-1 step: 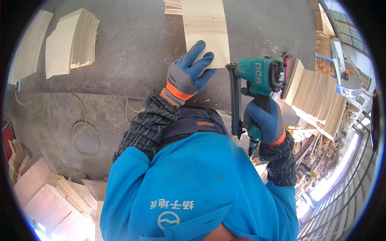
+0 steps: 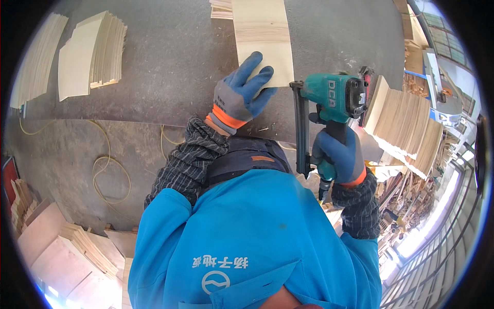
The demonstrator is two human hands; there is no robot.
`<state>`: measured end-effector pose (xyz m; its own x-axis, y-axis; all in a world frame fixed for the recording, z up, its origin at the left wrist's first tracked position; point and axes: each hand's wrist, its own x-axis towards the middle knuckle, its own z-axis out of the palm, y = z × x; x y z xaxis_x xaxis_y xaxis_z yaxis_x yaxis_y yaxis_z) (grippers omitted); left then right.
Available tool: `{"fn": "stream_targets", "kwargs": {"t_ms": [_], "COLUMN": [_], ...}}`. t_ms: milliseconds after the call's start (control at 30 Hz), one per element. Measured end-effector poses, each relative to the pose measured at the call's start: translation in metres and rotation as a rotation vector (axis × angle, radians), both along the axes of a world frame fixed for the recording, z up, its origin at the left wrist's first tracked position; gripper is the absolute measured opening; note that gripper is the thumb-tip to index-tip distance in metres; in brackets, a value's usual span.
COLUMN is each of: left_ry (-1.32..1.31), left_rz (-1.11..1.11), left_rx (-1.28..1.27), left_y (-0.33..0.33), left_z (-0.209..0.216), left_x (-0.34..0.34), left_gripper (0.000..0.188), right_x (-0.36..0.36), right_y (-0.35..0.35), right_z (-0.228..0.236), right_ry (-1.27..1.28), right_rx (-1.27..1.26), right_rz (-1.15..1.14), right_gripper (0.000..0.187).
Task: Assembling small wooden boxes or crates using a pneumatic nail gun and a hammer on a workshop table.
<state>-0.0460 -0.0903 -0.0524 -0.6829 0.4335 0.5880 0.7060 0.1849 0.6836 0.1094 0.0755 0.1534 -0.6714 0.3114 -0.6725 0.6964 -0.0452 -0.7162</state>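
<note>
A pale wooden board (image 2: 263, 41) lies lengthwise on the dark table, its near end toward me. My left hand (image 2: 244, 90), in a grey and blue glove, rests at the board's near left corner with fingers stretched apart. The fingertips touch the wood. A green and black air nail gun (image 2: 329, 97) is gripped by its handle in my gloved right hand (image 2: 342, 154). Its nose meets the board's near right corner. The long magazine runs down toward me, and a hose fitting shows below the grip.
Two stacks of thin boards (image 2: 105, 51) stand at the table's far left. Another large stack (image 2: 399, 121) is on the right. More thin pieces (image 2: 222, 9) lie beyond the board. A yellow hose (image 2: 110, 177) coils on the floor, and panels (image 2: 67, 257) lean at lower left.
</note>
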Motion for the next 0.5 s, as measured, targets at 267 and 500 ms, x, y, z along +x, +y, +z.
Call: {"fn": "stream_targets", "kwargs": {"t_ms": [267, 500], "left_ry": [-0.049, -0.306], "left_rz": [-0.052, -0.026], "left_rx": [-0.051, -0.067], "left_y": [-0.009, -0.058], "left_z": [0.007, 0.008], "left_x": [0.000, 0.000], "left_gripper": [0.046, 0.053], "right_x": [0.022, 0.036], "right_y": [0.010, 0.007], "right_z": [0.015, 0.013], "right_ry": [0.137, 0.093], "right_rx": [0.226, 0.270], "right_rz": [0.045, -0.037], "right_gripper": [0.017, 0.046]}}
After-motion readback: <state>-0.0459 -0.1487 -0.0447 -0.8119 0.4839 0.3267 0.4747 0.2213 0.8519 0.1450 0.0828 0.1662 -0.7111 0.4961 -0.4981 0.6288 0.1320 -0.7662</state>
